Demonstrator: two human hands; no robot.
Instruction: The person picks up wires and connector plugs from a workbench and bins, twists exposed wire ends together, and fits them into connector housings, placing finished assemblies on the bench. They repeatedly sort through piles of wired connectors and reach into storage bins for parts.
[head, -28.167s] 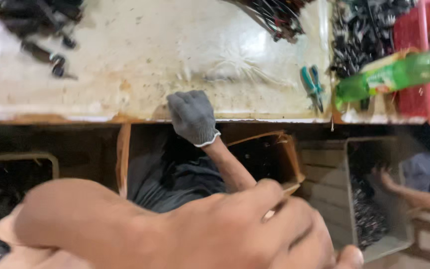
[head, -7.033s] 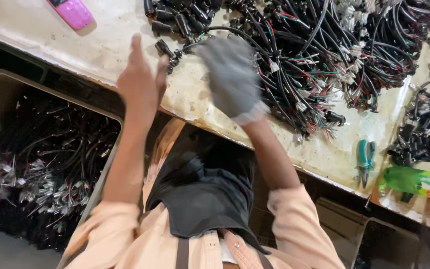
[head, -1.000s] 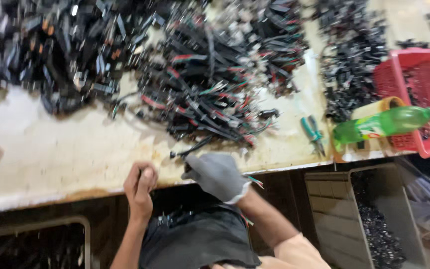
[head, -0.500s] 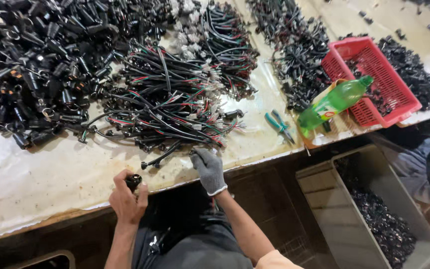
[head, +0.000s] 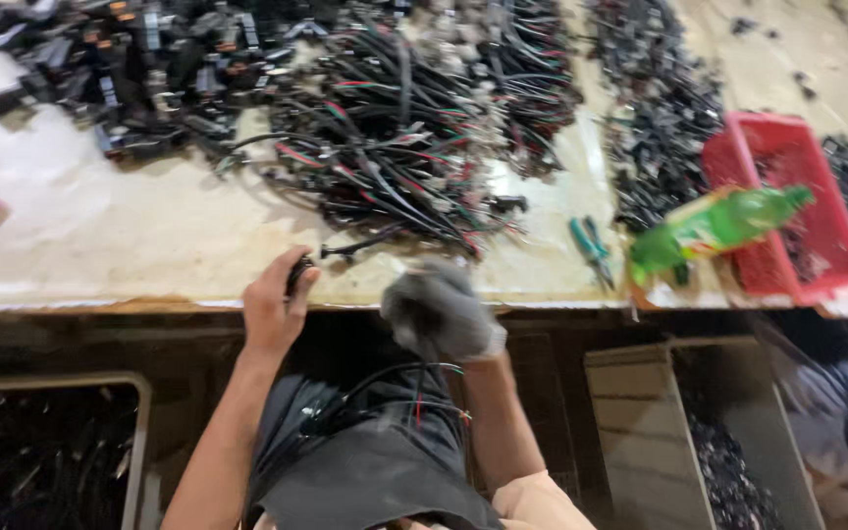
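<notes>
— Standing at the bench edge: the bare left hand [head: 275, 306] is clenched around a small black plug-shaped connector [head: 298, 273], held right at the rim of the worn pale worktop [head: 100, 236].

— And the other hand?

— The right hand in a grey knitted glove [head: 441, 312] sits just beside it, below the rim. It is blurred; I cannot tell whether it grips anything. Thin black, red and green wires [head: 414, 378] lie loose across the dark apron on the lap.

— Hazards?

— My judgement: those lap wires could snag on the glove and drag, since they trail freely. The tangled heap of black cable harnesses [head: 395, 147] lies near the connector, with one black lead [head: 360, 245] reaching toward it; a careless pull could bring more of the heap over the edge.

— Anything else?

— A green plastic bottle [head: 718, 224] lies tilted against the red plastic basket [head: 787, 211], near green-handled pliers [head: 591, 247]. It could roll if bumped.
</notes>
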